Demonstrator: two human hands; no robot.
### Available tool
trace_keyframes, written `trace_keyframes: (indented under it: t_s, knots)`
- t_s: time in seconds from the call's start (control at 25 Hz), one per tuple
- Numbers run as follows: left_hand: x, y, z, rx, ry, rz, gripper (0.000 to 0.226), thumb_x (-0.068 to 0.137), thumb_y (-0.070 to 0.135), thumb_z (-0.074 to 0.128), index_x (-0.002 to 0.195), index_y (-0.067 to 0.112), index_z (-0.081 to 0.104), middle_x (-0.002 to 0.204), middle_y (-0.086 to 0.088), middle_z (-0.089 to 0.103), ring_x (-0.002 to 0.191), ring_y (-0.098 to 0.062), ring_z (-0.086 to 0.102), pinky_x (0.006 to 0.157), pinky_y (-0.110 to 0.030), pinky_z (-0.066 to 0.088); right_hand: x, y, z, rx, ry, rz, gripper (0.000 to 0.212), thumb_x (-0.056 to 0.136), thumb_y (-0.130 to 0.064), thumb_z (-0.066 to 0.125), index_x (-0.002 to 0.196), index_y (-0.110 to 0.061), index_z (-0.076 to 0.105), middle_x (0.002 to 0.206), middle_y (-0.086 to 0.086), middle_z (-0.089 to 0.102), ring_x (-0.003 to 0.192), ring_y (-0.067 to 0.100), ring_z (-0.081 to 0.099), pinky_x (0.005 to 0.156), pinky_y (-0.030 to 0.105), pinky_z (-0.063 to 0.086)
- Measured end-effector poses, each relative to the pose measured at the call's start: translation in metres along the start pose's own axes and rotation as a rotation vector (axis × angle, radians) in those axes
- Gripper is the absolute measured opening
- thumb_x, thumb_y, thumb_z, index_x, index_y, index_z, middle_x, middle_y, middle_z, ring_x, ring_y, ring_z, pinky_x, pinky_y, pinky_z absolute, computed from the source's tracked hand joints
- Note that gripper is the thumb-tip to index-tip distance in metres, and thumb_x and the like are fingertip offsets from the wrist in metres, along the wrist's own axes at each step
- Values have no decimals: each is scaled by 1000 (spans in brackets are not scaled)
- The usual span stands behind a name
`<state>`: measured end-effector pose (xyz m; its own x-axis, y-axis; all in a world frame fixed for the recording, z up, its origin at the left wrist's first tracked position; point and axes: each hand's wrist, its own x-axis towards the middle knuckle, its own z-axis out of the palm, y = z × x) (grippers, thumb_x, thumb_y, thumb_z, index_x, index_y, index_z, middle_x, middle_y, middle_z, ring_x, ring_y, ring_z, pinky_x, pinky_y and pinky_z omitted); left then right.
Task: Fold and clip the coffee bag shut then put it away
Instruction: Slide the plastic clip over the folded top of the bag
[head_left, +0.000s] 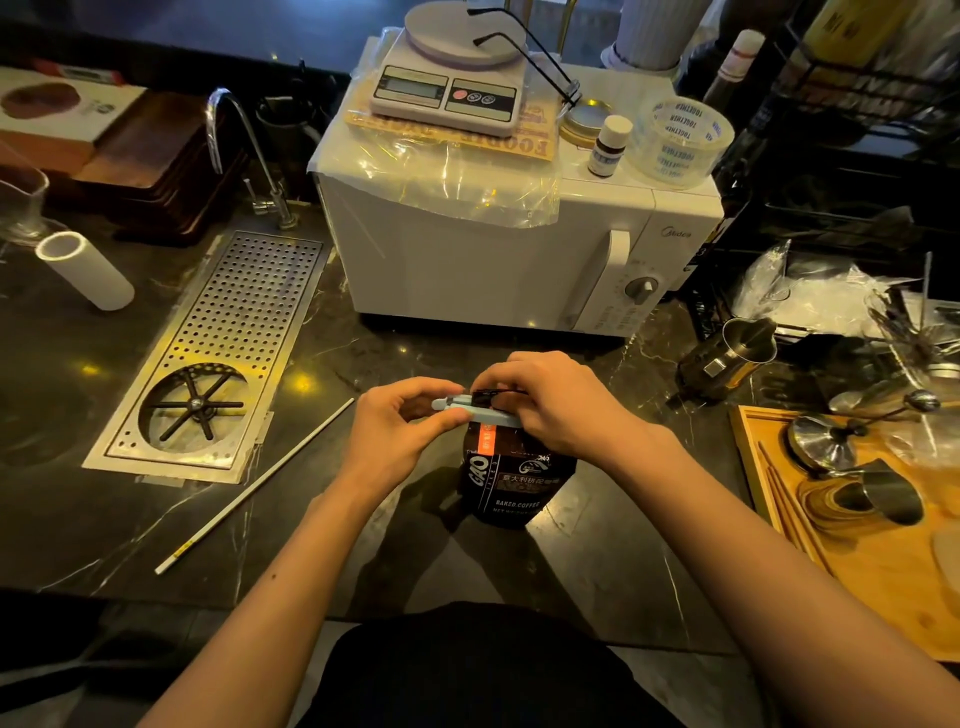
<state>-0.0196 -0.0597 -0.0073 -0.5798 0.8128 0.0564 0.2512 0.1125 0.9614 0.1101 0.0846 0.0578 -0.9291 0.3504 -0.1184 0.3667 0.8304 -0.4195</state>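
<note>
A black coffee bag (511, 480) with an orange stripe and white lettering stands upright on the dark marble counter, in the middle near me. A pale blue bag clip (470, 410) lies across its folded top. My left hand (397, 428) pinches the clip's left end between thumb and fingers. My right hand (558, 400) grips the folded bag top and the clip's right end, which it hides. I cannot tell whether the clip is fully closed.
A white microwave (498, 260) stands just behind the bag, with a scale (447, 83) and a tape roll (680, 137) on top. A perforated drain tray (218, 353), a white stick (254, 486) and a white tube (85, 270) lie at left. A metal jug (737, 356) and a wooden tray (872, 545) are at right.
</note>
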Motion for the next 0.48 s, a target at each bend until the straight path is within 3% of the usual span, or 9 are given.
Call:
trace_keyframes:
  t_s: [0.16,0.32,0.48]
  knots:
    - [-2,-1,-1,-9,0,0,26,77,12,78,101,22,72,98,5,75,92,-8,72,84,-27,58,-4,-3,3,-50,12,-20,28,96,-23,53,122,-30,63,111,-1,64,101,21,59,72,29,44]
    - [1,-4,-1,16,-38,-11,27,80,16,76,105,22,72,100,7,74,94,-6,70,85,-26,58,-4,-3,5,-63,28,-7,28,97,-24,52,122,-31,62,113,-2,63,103,20,59,71,29,42]
    - [4,-3,0,17,-38,-3,16,80,15,76,95,21,74,93,7,74,89,-8,70,79,-23,57,-6,-2,8,-66,62,15,28,98,-26,50,124,-31,60,116,-3,62,108,17,57,70,26,36]
